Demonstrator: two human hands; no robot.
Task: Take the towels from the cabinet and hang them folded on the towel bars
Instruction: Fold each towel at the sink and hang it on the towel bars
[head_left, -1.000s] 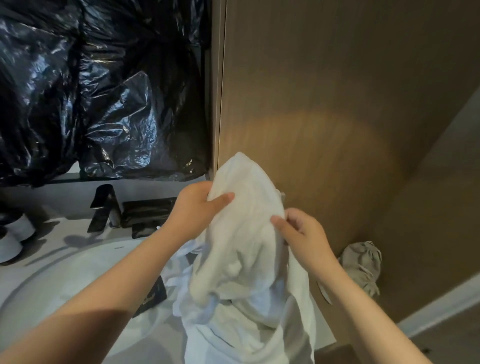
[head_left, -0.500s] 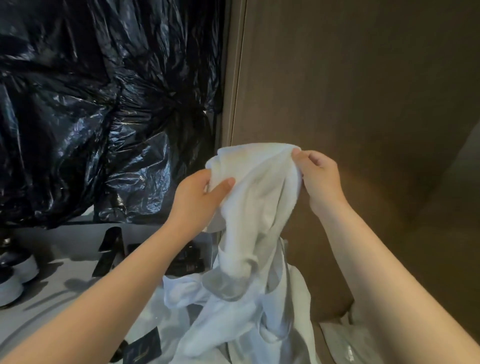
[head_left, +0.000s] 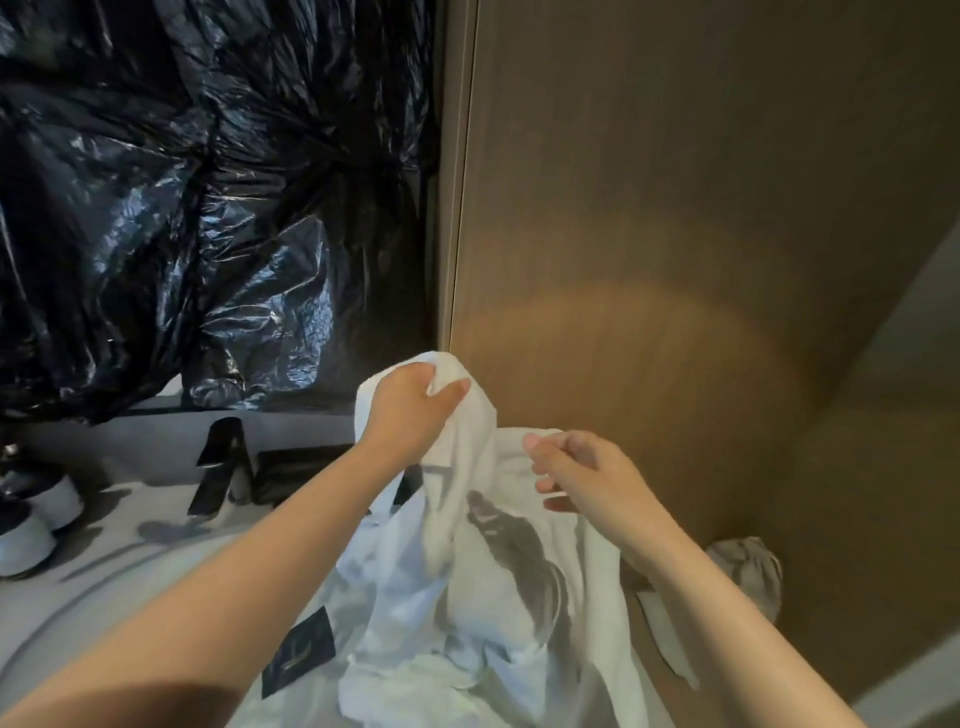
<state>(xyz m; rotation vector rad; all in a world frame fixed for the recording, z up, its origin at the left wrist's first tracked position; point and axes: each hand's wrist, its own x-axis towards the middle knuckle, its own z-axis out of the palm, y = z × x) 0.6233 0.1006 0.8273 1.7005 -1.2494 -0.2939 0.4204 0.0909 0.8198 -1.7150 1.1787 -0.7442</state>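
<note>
Lower than half a second ago, the right hand (head_left: 582, 478) sits beside the white towel (head_left: 467, 597), fingers loosely curled; whether they pinch cloth I cannot tell. The left hand (head_left: 415, 410) clutches the towel's bunched top above the white counter (head_left: 104, 597). Nearby, a black packet (head_left: 298, 657) bears an unreadable gold mark. Beyond: crumpled grey cloth (head_left: 748, 571), black plastic sheeting (head_left: 208, 208), wooden panel (head_left: 675, 208).

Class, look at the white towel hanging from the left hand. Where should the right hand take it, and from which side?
Pinch the loose top edge of the towel just beside the right hand, coming from the right. The left hand bunches the peak, and the cloth drapes rightward from there, so that edge is probably free.
</note>
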